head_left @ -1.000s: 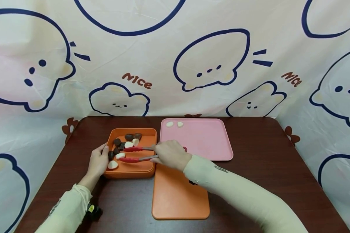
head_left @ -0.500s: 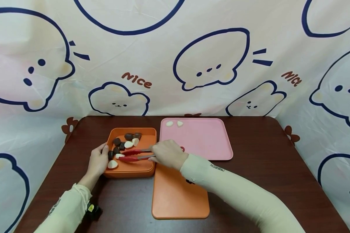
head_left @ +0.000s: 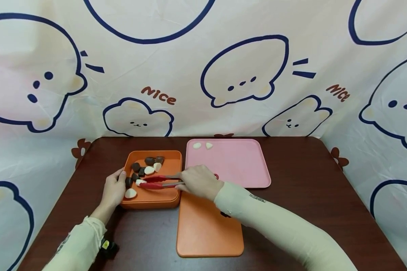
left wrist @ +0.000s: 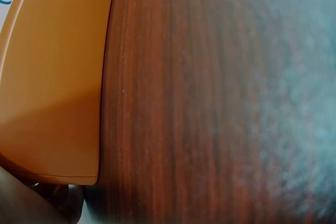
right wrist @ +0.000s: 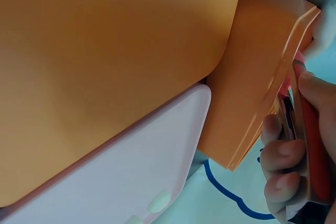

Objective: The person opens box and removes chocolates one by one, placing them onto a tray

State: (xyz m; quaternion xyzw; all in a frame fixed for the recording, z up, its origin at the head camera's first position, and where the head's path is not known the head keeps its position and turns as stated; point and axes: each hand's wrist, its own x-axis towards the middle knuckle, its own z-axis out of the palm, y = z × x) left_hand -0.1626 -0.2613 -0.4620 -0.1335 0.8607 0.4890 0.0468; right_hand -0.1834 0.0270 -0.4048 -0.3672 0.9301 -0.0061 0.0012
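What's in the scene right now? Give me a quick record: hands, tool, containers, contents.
left hand: holding the left side of the orange box
right hand: gripping red-tipped tongs
tongs: tips inside the box, at a white piece; firm grip unclear
orange box: dark pieces and white pieces
pink tray: two white pieces, far left corner
orange board: flat, nearer the person than the tray
surface: dark wooden table
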